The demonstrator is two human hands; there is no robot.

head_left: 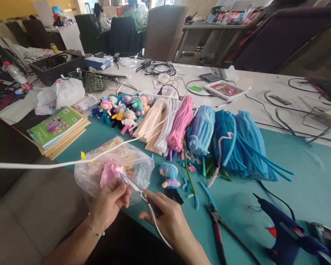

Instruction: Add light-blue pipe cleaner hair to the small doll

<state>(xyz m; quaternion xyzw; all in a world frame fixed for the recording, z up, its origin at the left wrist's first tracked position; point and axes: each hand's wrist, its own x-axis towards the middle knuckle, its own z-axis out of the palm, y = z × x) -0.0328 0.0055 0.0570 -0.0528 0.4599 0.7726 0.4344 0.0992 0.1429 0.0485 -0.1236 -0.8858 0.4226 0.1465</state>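
My left hand (pixel 111 202) pinches the lower edge of a pink piece of thin material (pixel 109 173) over a clear plastic bag (pixel 88 162). In my right hand (pixel 169 217) is a pair of metal scissors (pixel 145 197), its serrated blades pointing up and left to the edge of the pink piece, close to my left fingertips. Whether the blades touch the material is hard to see. A small blue-haired doll (pixel 169 176) with a lilac top lies on the green mat just beyond my right hand. Scraps of blue pipe cleaner (pixel 185 184) lie beside it.
Bundles of pink (pixel 181 125) and blue pipe cleaners (pixel 202 129) line the mat's back. Several small dolls (pixel 128 119) sit left of them. Pliers (pixel 216 224) and a blue glue gun (pixel 284 228) lie at right. A white cable (pixel 57 164) crosses above the bag. Books (pixel 57 127) are stacked left.
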